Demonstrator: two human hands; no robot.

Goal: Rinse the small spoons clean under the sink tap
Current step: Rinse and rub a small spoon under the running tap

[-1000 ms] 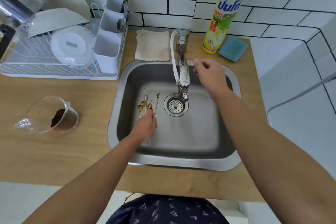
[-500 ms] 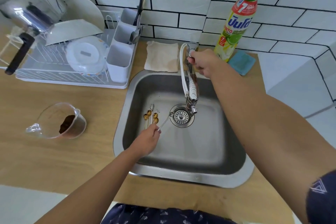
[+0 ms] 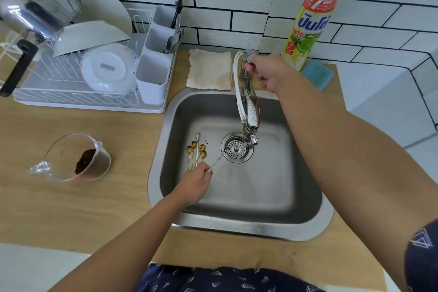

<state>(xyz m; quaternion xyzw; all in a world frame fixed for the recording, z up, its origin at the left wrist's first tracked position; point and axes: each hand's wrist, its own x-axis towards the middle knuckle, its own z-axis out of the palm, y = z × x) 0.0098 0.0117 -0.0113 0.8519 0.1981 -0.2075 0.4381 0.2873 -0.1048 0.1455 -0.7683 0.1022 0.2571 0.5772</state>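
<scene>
My left hand [image 3: 195, 182] pinches the handle of a small silver spoon [image 3: 219, 159] inside the steel sink [image 3: 305, 225]; its bowl points toward the drain strainer [image 3: 237, 149]. Several small gold spoons [image 3: 196, 150] and one more silver spoon lie on the sink floor just left of the drain. My right hand [image 3: 267, 73] grips the tap handle at the top of the chrome tap [image 3: 251, 111]. A thin stream of water falls from the spout onto the front edge of the drain.
A white dish rack [image 3: 90, 83] with plates, a lid and a cutlery caddy stands at the left. A glass jug [image 3: 75, 159] with brown grounds sits on the wooden counter. Behind the sink lie a cloth [image 3: 209, 70], a dish soap bottle [image 3: 310, 21] and a blue sponge [image 3: 318, 74].
My right hand moved from above the sink to the tap handle and took hold of it. My left hand lifted the silver spoon and turned it toward the drain. Water now runs.
</scene>
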